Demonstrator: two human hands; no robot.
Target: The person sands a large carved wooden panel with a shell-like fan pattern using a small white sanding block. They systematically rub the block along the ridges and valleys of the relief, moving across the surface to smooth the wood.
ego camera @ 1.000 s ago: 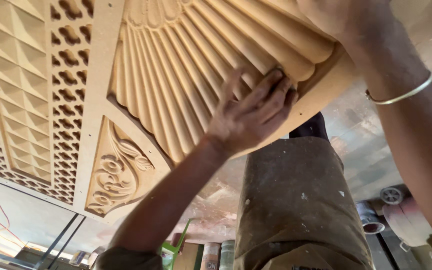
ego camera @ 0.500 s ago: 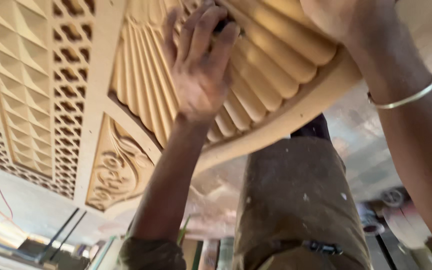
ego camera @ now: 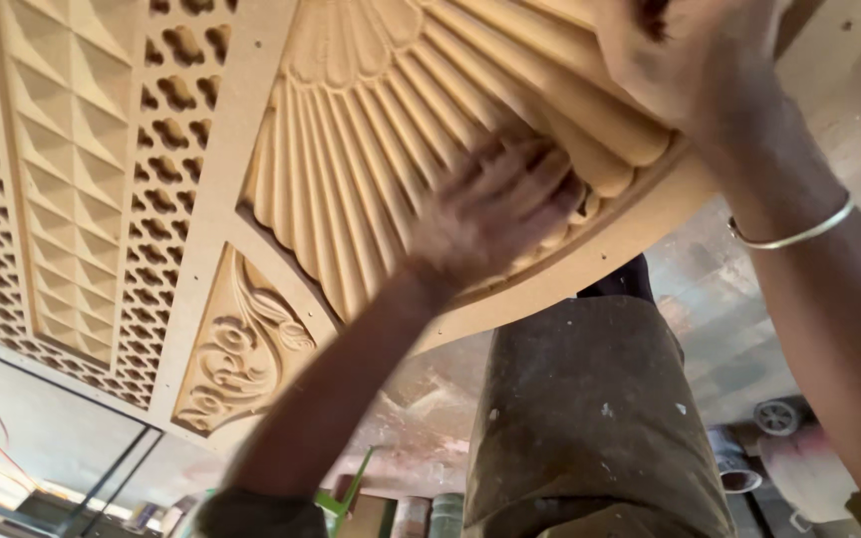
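The carved wooden panel (ego camera: 281,189) stands tilted in front of the person, and the left hand (ego camera: 495,214) presses flat on its fluted fan carving (ego camera: 371,139) near the curved lower border; whether the blurred fingers clench an abrasive cannot be told. Above and to the right of that contact, the right hand (ego camera: 685,60), wearing a metal bangle (ego camera: 794,236), bears on the upper flutes, its hold unclear. Judged from surface colour, the flutes look evenly smooth, while the scroll carving (ego camera: 236,359) and lattice (ego camera: 166,130), well left of the contact, are untouched by either hand.
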